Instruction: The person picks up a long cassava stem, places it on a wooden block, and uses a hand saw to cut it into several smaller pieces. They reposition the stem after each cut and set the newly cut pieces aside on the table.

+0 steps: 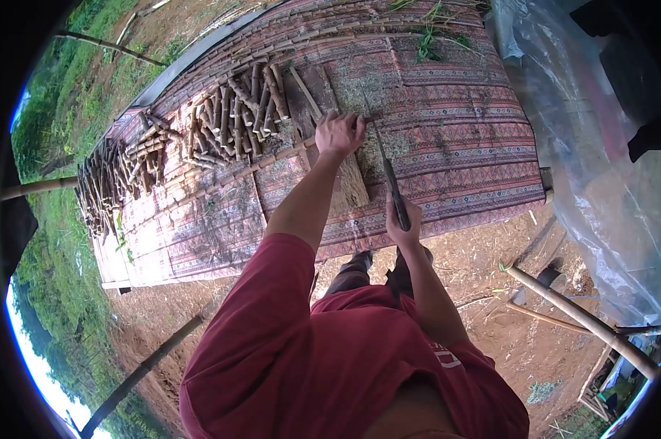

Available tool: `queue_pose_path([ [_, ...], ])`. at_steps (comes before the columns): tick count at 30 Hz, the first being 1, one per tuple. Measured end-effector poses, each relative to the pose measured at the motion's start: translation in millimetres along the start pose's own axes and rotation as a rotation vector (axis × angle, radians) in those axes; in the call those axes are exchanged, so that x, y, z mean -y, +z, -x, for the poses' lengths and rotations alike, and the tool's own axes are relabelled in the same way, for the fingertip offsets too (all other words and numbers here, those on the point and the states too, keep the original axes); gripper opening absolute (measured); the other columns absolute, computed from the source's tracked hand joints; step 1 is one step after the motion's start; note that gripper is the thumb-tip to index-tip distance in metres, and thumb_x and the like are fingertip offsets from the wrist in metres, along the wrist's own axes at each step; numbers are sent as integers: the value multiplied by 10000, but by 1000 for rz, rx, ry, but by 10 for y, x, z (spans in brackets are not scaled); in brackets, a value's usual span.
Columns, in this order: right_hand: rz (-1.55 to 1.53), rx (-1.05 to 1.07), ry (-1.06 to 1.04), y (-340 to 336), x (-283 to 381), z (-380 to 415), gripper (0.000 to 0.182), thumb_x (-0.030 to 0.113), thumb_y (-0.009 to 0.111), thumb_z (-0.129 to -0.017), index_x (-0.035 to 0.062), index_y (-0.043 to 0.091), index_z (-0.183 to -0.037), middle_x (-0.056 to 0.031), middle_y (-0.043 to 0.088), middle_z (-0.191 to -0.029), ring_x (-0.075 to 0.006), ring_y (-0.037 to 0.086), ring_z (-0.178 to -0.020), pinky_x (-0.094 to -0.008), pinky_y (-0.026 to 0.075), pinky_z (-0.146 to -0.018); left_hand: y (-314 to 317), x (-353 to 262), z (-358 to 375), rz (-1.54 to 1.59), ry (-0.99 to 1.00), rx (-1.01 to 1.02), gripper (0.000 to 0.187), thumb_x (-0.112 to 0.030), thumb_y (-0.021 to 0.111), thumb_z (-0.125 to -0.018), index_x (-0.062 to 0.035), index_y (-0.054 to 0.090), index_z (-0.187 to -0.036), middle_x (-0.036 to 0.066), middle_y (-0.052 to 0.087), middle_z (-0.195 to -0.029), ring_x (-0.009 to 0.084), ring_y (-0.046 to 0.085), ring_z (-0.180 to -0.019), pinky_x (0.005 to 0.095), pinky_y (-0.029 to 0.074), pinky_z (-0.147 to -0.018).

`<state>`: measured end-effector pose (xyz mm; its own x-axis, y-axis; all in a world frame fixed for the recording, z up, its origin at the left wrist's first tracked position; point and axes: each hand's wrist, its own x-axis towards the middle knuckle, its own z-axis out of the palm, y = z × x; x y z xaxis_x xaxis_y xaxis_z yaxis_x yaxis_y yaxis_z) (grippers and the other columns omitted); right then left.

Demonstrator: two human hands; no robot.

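My left hand (339, 134) presses down on a long stalk (286, 152) that lies across a wooden board (351, 179) on the patterned cloth. Its fingers are bent round the stalk near its right end. My right hand (404, 223) grips the dark handle of a saw (391, 175). The saw's narrow blade points away from me, just right of my left hand and the board. Whether the blade touches the stalk is too small to tell.
Piles of short cut stalks (231, 110) lie left of the board. Long stalks run along the far side of the cloth-covered table (462, 161). Green leaves (427, 47) lie at the back. Plastic sheeting (594, 190) hangs at the right, above a wooden pole (579, 314).
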<state>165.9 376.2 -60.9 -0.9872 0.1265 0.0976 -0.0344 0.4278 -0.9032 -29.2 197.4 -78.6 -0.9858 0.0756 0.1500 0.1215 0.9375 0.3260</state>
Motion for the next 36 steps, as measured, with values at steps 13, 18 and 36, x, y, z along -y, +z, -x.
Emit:
queue_pose_path([
  [13,-33,-4,26,-287,160,444,356,161,669,-984,50,519,-681,-30,423,-475,-107,433,-408,-319,325,-427,23,11,16,-10,60,-78,356,-424,510,-985,-157,676,-819,55,719,-804,258,658,-929,425,534,-826],
  [18,-63,-5,-29,114,43,-302,277,140,676,-974,25,564,-747,-62,462,-526,-127,468,-459,-331,361,-464,-30,-22,2,-5,21,-31,358,-432,511,-982,-159,676,-819,54,719,-800,263,661,-923,434,532,-834],
  [36,-38,10,0,-88,34,122,241,133,677,-961,28,591,-763,-82,486,-531,-149,476,-460,-317,375,-472,-29,10,-38,-23,-16,24,367,-443,487,-991,-186,709,-849,59,733,-858,287,661,-974,453,546,-816],
])
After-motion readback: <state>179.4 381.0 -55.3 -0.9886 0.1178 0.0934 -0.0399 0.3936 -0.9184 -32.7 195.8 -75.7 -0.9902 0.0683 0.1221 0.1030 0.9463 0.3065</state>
